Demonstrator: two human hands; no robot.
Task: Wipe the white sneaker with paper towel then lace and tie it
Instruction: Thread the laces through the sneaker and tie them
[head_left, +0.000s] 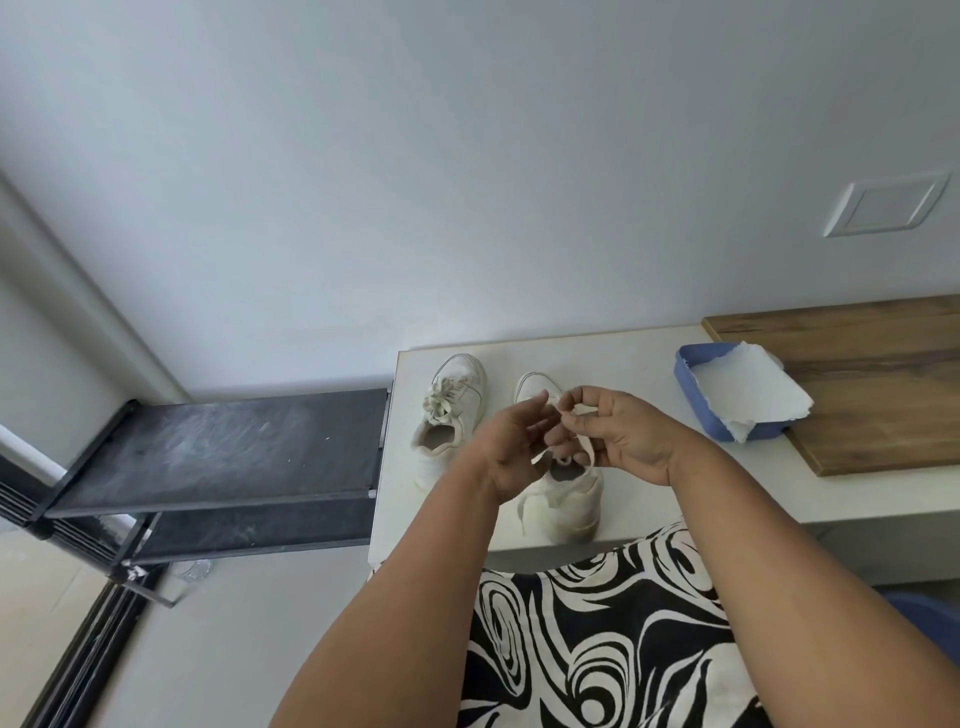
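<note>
Sneaker (569, 499): on white counter (649, 364), toe to wall — beside laced twin (452, 415).
Right hand (618, 431): fingers curled, pinching lace (584, 447) above tongue.
Left hand (511, 447): fingers loosely spread — holding nothing visible.
Paper towel (743, 395): in blue tray (691, 389), right.

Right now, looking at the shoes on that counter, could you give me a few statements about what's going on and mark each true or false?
1. The right hand pinches a lace of the near sneaker. True.
2. The far sneaker has no laces. False: its laces are in and bunched over the tongue.
3. Paper towel lies in a blue tray. True.
4. The left hand holds the paper towel. False: its fingers are spread by the lace, and the towel sits in the tray.
5. Both sneakers stand on the dark rack. False: they stand on the pale counter.
</note>
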